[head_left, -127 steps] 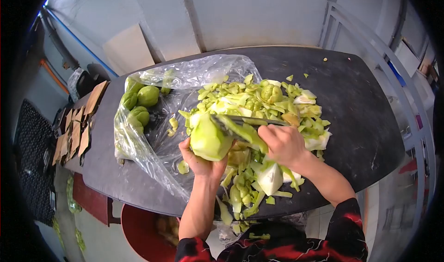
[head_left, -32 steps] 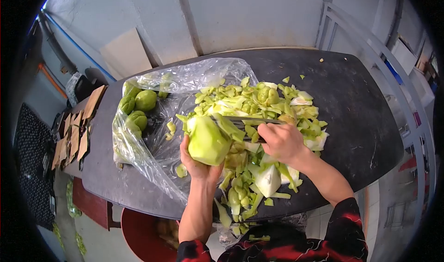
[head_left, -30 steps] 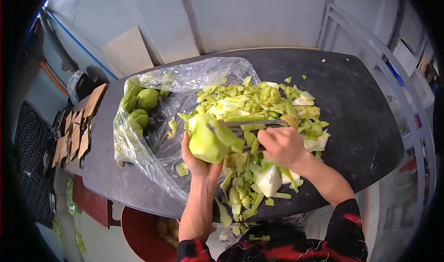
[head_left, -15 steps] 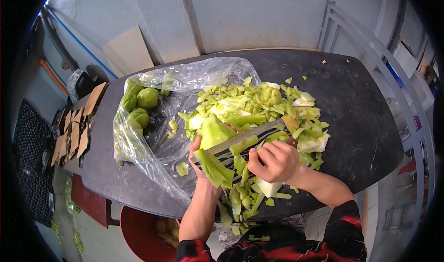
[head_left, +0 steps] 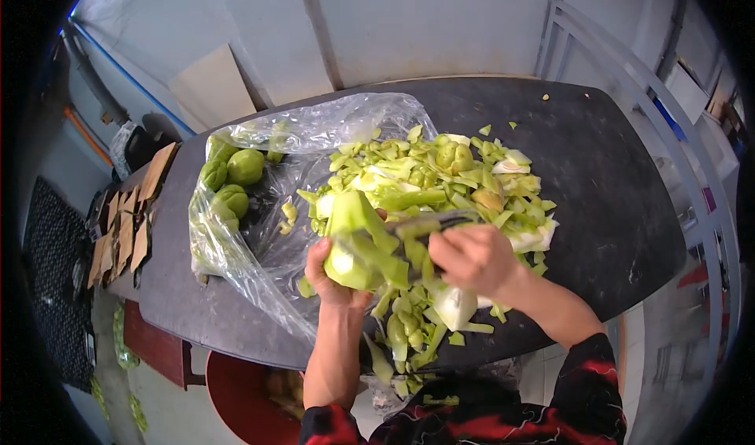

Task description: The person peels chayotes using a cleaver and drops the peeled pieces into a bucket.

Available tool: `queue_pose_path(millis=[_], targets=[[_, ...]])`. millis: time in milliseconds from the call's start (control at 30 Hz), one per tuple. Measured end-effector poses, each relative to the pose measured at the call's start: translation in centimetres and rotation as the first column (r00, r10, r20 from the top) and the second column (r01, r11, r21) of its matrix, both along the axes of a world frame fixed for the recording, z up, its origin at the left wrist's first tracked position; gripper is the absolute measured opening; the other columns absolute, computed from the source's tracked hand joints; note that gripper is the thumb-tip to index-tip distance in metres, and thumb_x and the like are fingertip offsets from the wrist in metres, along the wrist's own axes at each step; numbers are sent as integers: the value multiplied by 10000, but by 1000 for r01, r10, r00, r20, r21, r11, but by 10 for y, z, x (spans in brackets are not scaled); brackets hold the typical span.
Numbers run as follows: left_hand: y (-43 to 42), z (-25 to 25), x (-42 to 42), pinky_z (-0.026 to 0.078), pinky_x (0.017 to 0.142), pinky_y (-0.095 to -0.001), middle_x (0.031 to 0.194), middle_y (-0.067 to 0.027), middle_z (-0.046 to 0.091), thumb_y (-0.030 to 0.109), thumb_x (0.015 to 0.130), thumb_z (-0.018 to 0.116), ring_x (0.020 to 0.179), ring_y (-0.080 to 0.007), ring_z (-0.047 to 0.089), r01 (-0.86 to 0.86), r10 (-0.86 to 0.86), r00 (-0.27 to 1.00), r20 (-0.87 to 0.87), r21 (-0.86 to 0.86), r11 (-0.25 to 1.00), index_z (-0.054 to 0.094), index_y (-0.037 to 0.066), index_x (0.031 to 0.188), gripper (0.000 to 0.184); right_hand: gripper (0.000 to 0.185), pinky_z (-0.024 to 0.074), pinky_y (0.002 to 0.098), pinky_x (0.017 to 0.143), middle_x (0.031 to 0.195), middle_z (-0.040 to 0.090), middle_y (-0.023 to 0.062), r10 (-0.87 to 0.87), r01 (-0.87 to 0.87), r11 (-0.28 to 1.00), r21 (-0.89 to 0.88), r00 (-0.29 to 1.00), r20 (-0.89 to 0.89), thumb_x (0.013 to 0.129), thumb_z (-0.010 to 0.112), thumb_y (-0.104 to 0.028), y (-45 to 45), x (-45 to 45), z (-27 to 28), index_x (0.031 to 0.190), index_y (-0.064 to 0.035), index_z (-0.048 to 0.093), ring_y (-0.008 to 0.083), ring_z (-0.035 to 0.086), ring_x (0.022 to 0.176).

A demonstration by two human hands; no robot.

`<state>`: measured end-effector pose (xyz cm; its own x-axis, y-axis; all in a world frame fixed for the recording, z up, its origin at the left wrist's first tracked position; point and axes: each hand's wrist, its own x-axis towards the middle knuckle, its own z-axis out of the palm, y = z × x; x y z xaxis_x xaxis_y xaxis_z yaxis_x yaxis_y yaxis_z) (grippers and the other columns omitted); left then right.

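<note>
In my left hand point(head_left: 326, 284) is a pale green chayote point(head_left: 346, 264), largely peeled, with the fingers curled round its lower left side. My right hand point(head_left: 476, 260) is closed round the handle of a knife point(head_left: 425, 226). Motion smears the blade, which lies beside the chayote with strips of green peel on or against it. Behind and below both hands spreads a heap of green peelings point(head_left: 401, 197), some hanging near the table's front edge. Several whole chayotes point(head_left: 246, 167) rest in a clear plastic bag point(head_left: 346, 115) to the left.
Beneath everything is a dark table point(head_left: 605, 201) with rounded corners. A red tub point(head_left: 228, 398) with pale pieces inside stands below its front edge. Grey metal railing point(head_left: 629, 60) runs along the right. Pieces of cardboard point(head_left: 141, 225) lie at the left.
The knife has moved up and right, away from the front of the chayote, and is now blurred. The chayote is tilted more upright, with more of its pale surface showing.
</note>
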<state>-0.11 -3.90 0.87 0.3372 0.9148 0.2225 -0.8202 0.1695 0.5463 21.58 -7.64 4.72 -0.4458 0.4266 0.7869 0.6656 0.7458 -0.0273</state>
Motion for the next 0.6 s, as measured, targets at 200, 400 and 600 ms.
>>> queue_pose_path(millis=[200, 400, 600], targets=[[3, -8, -1, 502, 1000, -435, 1410, -176, 527, 470, 877, 557, 1177, -310, 595, -37, 39, 999, 37, -47, 998, 399, 2, 1478, 779, 86, 480, 291, 405, 571, 528, 25, -137, 139, 990, -13, 985, 104, 793, 612, -41, 3, 0, -3, 790, -82, 536, 160, 598, 467], [-2, 3, 6, 574, 720, -570, 1236, -198, 608, 523, 880, 545, 1066, -406, 628, 53, -54, 999, -5, -76, 996, 475, 54, 1413, 714, 233, 496, 398, 489, 671, 615, 94, -292, 312, 904, -292, 950, 111, 705, 657, 28, 28, 19, -19, 865, -55, 509, 300, 658, 601], [8, 10, 6, 525, 922, -578, 1250, -156, 628, 519, 956, 526, 1111, -344, 626, -174, 225, 972, 69, -429, 886, 518, 91, 1382, 604, 183, 480, 381, 470, 654, 588, 73, -231, 245, 939, -240, 969, 87, 714, 674, -8, 16, 10, -15, 809, -47, 523, 277, 633, 568]])
